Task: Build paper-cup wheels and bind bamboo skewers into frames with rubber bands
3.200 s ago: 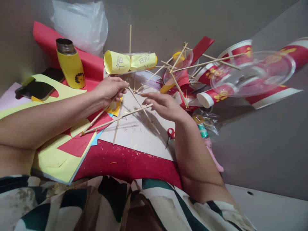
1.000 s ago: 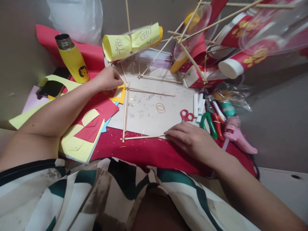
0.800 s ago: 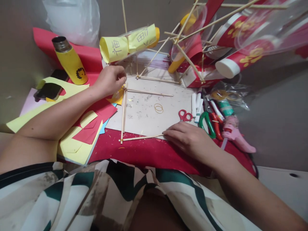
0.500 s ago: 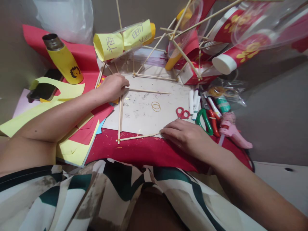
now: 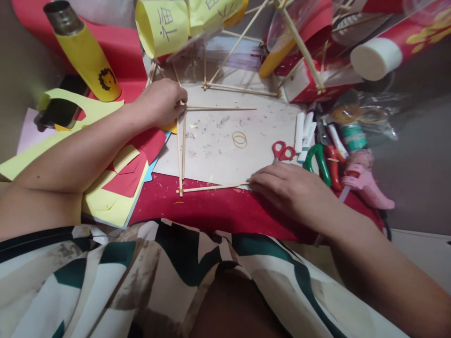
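An open frame of thin wooden sticks (image 5: pixel 182 145) lies over a whitish board and red cloth, small yellowish bands at its lower left corner. My left hand (image 5: pixel 160 104) is closed around the frame's upper left corner, its fingers hiding the joint. From that corner an upper stick (image 5: pixel 221 108) runs right to a free end. My right hand (image 5: pixel 282 188) has its fingers together on the right end of the lower stick (image 5: pixel 214 188), covering its tip. Two loose rubber bands (image 5: pixel 239 139) lie between the sticks. Red-handled scissors (image 5: pixel 283 150) sit just above my right hand.
A larger stick structure (image 5: pixel 243 89) with yellow paper rolls (image 5: pixel 164 28) stands behind. A yellow bottle (image 5: pixel 88 56) and coloured paper (image 5: pixel 105 202) are at left. Markers (image 5: pixel 306 136), green-handled scissors (image 5: pixel 319 162) and a pink glue gun (image 5: pixel 366 180) lie at right.
The camera view has moved closer and shifted, so the back objects sit higher and larger. Both hands keep their places on the stick frame, with no clear change in grip.
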The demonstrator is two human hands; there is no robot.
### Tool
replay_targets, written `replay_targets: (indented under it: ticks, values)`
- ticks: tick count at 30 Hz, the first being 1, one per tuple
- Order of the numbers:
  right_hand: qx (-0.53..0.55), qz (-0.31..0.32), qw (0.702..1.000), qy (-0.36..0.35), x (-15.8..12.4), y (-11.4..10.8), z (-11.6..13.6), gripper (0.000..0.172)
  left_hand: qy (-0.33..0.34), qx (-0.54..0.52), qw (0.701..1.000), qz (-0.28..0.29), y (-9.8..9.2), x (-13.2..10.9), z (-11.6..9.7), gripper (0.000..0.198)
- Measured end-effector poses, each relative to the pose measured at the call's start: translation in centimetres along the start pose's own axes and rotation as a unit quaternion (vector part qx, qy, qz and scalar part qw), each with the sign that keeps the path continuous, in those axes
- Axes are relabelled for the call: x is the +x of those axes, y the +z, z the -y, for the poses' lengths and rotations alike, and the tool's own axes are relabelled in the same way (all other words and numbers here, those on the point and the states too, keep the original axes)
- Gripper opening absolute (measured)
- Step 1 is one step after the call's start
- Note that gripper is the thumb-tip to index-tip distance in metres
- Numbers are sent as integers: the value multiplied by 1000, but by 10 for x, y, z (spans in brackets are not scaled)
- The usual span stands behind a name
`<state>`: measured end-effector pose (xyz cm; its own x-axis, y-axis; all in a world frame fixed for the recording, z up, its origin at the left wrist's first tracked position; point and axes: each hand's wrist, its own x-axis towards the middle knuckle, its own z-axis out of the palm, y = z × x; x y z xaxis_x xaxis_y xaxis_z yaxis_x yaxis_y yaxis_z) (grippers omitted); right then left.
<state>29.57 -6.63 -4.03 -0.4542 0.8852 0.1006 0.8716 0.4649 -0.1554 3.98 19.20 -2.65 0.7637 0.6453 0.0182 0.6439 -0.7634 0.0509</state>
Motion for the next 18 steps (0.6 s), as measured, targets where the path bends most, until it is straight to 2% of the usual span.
replay_targets:
  ticks: [3,6,9,12,15,18]
  values:
    - [13,11,1000,11,-1,-1,0,18,38,-10,999,-34,-11,-10,-16,34]
    - [55,24,998,28,-2,-4,0,20,117,-118,985,-52,-24,-26,-37,31]
    - [74,22,996,41,-1,-6,-3,27,180,-235,952,77,-35,-42,-54,31]
    - [73,-6,996,48,-2,-8,-8,32,217,-283,914,192,-38,-52,-61,29]
    - [70,-12,996,54,-3,-8,-15,32,248,-317,880,252,-34,-57,-59,29]
    - [65,11,996,67,-3,-8,-21,33,256,-347,862,266,-29,-61,-56,34]
